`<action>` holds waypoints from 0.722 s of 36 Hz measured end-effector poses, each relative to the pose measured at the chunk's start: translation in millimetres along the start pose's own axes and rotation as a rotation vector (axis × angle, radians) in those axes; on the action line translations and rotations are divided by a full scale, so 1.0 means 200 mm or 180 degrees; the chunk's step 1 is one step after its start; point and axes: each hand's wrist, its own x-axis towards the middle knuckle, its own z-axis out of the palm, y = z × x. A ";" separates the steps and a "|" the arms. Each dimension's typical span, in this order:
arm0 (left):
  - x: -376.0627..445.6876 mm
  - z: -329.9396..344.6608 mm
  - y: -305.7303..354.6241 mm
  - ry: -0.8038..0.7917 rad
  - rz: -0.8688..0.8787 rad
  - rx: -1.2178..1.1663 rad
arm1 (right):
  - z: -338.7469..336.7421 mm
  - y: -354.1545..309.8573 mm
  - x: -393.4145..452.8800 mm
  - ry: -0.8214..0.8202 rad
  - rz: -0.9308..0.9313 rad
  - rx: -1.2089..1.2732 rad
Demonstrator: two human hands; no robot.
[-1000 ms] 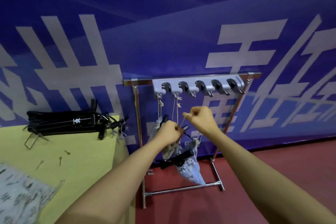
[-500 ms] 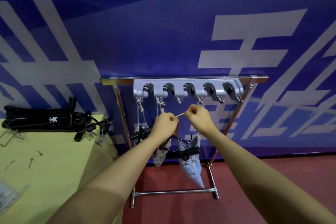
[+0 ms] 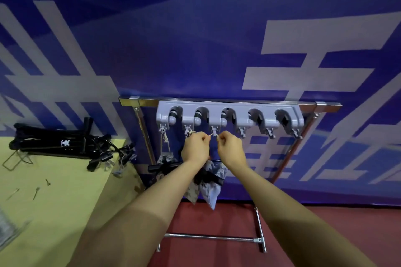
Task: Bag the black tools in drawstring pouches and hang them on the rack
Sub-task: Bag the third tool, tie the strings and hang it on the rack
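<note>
Both hands, left (image 3: 195, 147) & right (image 3: 231, 147), raised, pinching drawstring (image 3: 211, 134) at rack (image 3: 230, 115) hook; floral pouch (image 3: 211, 188) prob. dangling

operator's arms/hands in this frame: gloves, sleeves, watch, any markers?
Nothing worn. The left hand and right hand are bare: no gloves, rings or tape visible. Both forearms are uncovered down to the frame's bottom edge, with no sleeves, watch, wristband, cables or tracking markers in view.

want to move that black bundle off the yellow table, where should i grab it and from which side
Grip the black bundle around its long straight middle, coming from above on the near side. It lies flat and lengthwise; its right end trails loose clips and cords that would likely snag or dangle.
</note>
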 end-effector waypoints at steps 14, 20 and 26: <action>-0.01 -0.08 -0.17 -0.0484 -0.0001 0.0051 | 0.08 -0.02 -0.15 -0.0234 0.0442 0.0031; -0.06 -0.25 -0.30 -0.0387 -0.0031 -0.0085 | 0.15 -0.15 -0.21 -0.0389 0.0220 0.0166; -0.05 -0.47 -0.52 -0.0216 -0.0165 -0.0162 | 0.32 -0.33 -0.26 -0.0620 -0.0007 0.0105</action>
